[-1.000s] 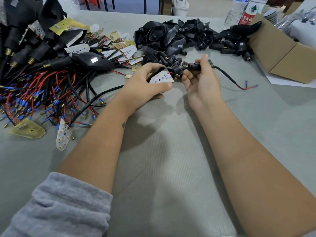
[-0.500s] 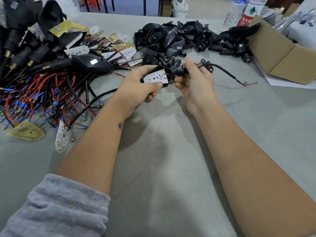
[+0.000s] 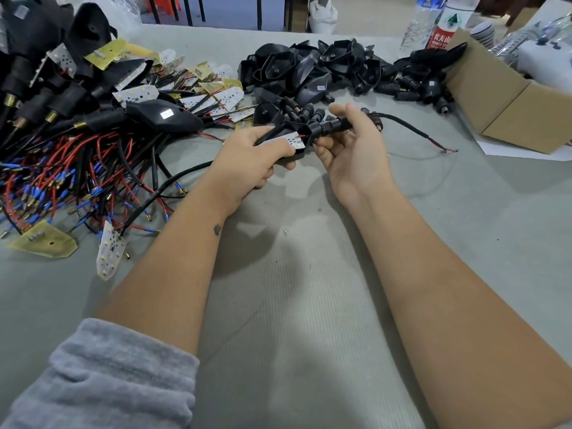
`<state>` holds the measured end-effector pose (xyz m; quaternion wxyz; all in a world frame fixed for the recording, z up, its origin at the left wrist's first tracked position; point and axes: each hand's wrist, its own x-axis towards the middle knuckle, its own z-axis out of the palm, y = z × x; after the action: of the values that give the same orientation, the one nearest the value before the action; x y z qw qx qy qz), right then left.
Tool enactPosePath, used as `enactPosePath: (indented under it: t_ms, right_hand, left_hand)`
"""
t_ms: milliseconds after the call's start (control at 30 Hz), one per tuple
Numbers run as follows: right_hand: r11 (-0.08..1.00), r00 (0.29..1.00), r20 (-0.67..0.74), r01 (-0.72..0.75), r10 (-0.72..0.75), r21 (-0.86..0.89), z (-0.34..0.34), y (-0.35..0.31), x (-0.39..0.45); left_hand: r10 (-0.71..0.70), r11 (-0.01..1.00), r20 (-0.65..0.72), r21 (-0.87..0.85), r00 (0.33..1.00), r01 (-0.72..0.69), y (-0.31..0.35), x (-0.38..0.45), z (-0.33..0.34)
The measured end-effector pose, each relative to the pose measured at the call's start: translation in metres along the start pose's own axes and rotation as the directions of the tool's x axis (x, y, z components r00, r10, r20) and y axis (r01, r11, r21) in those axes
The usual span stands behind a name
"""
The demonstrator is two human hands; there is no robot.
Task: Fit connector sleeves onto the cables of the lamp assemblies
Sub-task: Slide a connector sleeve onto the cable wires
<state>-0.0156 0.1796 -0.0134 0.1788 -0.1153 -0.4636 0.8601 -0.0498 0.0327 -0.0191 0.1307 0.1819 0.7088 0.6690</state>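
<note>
- The grey table carries the work, with stock fanned round the far edge within arm's reach
- At ten o'clock lies the heap of wired assemblies, red and black leads tangled with pale LED boards; whether these are finished I cannot tell
- At twelve o'clock sits the pile of black lamp housings, and at two o'clock a cardboard box with two bottles behind it
- The left hand grips the lamp assembly, fingers curled round it, LED board up, seemingly to steady it
- The right hand lies palm up and half open, with the connector sleeve pinched between thumb and fingers, just right of the assembly
- The cable runs out past the right hand toward three o'clock, its red and blue ends on the table; likely left slack so the sleeve can slide
- The sleeve looks nearly up against the housing, so I judge the fitting almost done
</note>
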Motion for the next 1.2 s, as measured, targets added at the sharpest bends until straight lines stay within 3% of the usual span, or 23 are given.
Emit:
enactPosePath:
  t_ms: [167, 333, 500, 700, 867, 967, 1067, 1200]
  right_hand:
    - [0.998, 0.997, -0.071, -0.022, 0.026, 0.058, -0.005, -0.001, 0.005]
    - [0.997, 0.993, -0.117, 0.029, -0.02, 0.077, -0.008, -0.003, 0.007]
    - [0.996, 0.995, -0.1, 0.025, -0.016, 0.085, -0.008, -0.001, 0.009]
    - [0.993, 0.978, -0.18, 0.103, -0.11, -0.051, -0.007, 0.002, 0.009]
    - [0.945, 0.974, -0.059, 0.198, -0.22, -0.261, -0.001, 0.004, -0.002]
    - [0.906, 0.965, 0.007, 0.25, -0.263, -0.342, 0.006, 0.006, -0.008]
    - [0.885, 0.961, 0.057, 0.27, -0.269, -0.38, 0.01, 0.009, -0.014]
    - [0.842, 0.954, 0.151, 0.301, -0.26, -0.447, 0.011, 0.016, -0.017]
  left_hand:
    - [0.013, 1.0, -0.063, 0.005, 0.998, -0.013, -0.002, 0.001, -0.003]
    - [-0.034, 0.992, -0.274, -0.126, 0.961, -0.001, -0.006, 0.006, -0.01]
    - [-0.087, 0.953, -0.309, -0.303, 0.947, -0.012, -0.003, 0.008, -0.013]
    - [-0.136, 0.946, -0.337, -0.324, 0.932, 0.021, -0.003, 0.009, -0.012]
    - [-0.18, 0.828, -0.462, -0.548, 0.868, -0.12, 0.001, 0.007, -0.015]
    - [-0.24, 0.706, -0.393, -0.698, 0.887, -0.119, 0.004, 0.006, -0.018]
    - [-0.236, 0.803, -0.26, -0.595, 0.936, 0.038, 0.004, 0.004, -0.007]
    - [-0.214, 0.87, -0.236, -0.487, 0.948, 0.075, 0.006, -0.001, 0.006]
